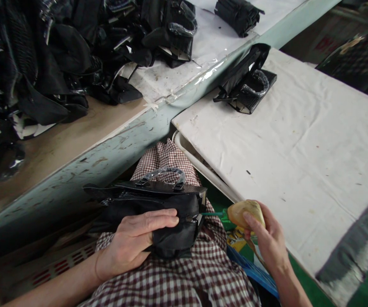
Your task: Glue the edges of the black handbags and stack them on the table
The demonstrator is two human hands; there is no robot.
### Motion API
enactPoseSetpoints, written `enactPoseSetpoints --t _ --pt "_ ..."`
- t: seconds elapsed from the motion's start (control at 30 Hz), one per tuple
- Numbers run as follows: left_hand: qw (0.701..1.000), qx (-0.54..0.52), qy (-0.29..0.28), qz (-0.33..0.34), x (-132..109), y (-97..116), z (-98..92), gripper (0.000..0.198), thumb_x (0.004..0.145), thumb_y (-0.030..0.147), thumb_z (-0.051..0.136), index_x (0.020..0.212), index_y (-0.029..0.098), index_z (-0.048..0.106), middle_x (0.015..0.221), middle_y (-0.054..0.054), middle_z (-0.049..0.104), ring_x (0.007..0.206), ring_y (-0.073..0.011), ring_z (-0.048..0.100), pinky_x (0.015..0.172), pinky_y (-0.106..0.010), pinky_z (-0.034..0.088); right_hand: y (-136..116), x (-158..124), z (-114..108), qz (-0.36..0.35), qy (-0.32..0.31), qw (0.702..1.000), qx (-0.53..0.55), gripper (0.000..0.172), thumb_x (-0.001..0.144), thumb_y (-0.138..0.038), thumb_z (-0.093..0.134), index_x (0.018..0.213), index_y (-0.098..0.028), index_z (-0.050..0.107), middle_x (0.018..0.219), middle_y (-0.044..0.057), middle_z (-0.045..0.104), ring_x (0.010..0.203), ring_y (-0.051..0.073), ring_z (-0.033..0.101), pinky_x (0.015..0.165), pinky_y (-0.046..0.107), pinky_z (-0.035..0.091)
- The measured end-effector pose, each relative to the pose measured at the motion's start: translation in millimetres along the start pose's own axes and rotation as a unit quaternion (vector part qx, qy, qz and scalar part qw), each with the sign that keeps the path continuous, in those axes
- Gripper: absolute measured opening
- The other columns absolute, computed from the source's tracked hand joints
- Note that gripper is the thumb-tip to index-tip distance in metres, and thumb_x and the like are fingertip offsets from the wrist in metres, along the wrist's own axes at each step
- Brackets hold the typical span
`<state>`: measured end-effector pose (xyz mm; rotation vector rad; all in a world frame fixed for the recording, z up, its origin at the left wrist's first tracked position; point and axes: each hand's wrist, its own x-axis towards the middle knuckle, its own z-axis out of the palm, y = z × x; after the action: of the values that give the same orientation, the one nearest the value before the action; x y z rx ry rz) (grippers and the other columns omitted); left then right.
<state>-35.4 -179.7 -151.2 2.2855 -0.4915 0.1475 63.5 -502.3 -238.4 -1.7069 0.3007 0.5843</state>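
Note:
Across my lap rests a black handbag piece point(174, 241), with dark lining, a zipper and a plastic-wrapped carry handle point(167, 170). My left hand point(135, 238) grips it, the fingers lying over the lining and the thumb hidden. In my right hand point(268, 232) is a yellowish squeeze bottle point(246, 212), its green cap and thin green nozzle pointing left. The nozzle tip reaches the right end of the bag, close to a metal zipper end; whether it touches cannot be made out.
A big pile of black bag parts point(59, 64) covers the left bench point(107, 149). Another black handbag piece point(250, 85) lies on the white-covered table point(299, 157) to my right. A black bundle point(239, 15) sits farther back. A red-slotted basket point(62, 264) is at lower left.

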Motion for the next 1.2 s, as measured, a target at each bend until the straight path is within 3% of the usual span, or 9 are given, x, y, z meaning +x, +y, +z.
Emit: enactPoseSetpoints --t 0.17,0.6,0.8,1.07,1.2 --pt "1.0 0.005 0.0 0.01 2 1 -0.8 0.043 0.092 0.002 0.044 0.129 0.017 0.058 0.117 -0.008 0.074 0.12 -0.0186 0.065 0.099 -0.025 0.057 3 -3 -1 0.017 -0.017 0.997 0.069 0.049 0.079 -0.051 0.074 0.115 -0.021 0.061 0.084 0.001 0.063 0.055 0.012 0.049 0.043 0.025 0.045" --pt "1.0 -0.005 0.001 0.005 -2 -1 1.7 0.043 0.09 0.0 0.048 0.128 0.016 0.059 0.119 -0.008 0.073 0.122 -0.0195 0.064 0.101 -0.026 0.057 -3 -22 3 0.029 -0.034 0.989 0.141 0.055 0.074 -0.049 0.077 0.116 -0.017 0.062 0.086 0.007 0.065 0.057 0.014 0.05 0.038 0.025 0.041" --pt "1.0 -0.01 0.001 0.0 -2 -1 1.0 0.045 0.091 0.002 0.048 0.131 0.019 0.057 0.12 -0.008 0.073 0.121 -0.0204 0.064 0.1 -0.027 0.057 4 -14 1 0.037 -0.015 0.992 0.117 0.054 0.075 -0.049 0.078 0.117 -0.019 0.061 0.088 0.004 0.064 0.057 0.013 0.051 0.041 0.025 0.044" --pt "1.0 0.005 0.002 0.002 3 1 -0.8 0.041 0.093 0.004 0.048 0.129 0.02 0.058 0.118 -0.007 0.074 0.119 -0.0194 0.066 0.099 -0.026 0.058 5 -12 2 0.05 0.053 0.996 0.041 0.066 0.067 -0.057 0.081 0.119 -0.021 0.059 0.086 0.002 0.064 0.056 0.013 0.054 0.044 0.025 0.049" --pt "1.0 -0.001 -0.002 -0.001 -1 -1 0.9 0.042 0.091 0.002 0.05 0.128 0.019 0.058 0.12 -0.008 0.073 0.121 -0.0195 0.064 0.101 -0.027 0.057 4 -15 1 0.048 0.027 0.996 0.076 0.062 0.07 -0.054 0.08 0.119 -0.021 0.059 0.087 0.002 0.064 0.057 0.014 0.053 0.044 0.025 0.048"
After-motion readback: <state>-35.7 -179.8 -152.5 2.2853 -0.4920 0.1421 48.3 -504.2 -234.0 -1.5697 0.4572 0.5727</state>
